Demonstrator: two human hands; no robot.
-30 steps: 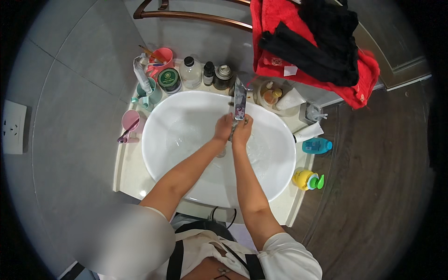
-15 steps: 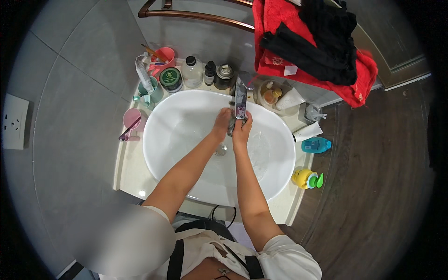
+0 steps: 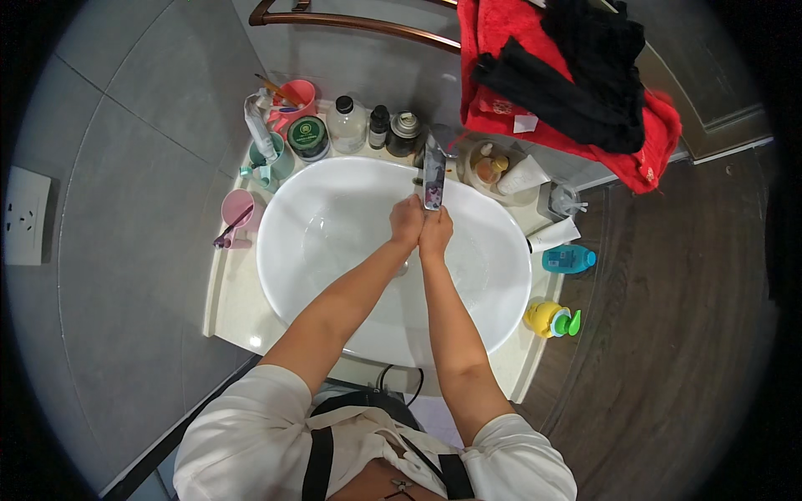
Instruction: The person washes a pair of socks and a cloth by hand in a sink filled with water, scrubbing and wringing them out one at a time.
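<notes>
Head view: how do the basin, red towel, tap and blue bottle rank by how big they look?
Largest to smallest:
1. White basin, clearly the largest
2. Red towel, partly covered by black cloth
3. Tap and blue bottle: too close to rank; the tap looks longer but narrower.

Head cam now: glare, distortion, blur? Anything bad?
All head view: small glare spot on the counter near its lower left corner; fisheye bows the bronze towel rail, with black falloff at the corners; left hand and right hand show no heavy smear, but whether anything sits between them can't be told.
</notes>
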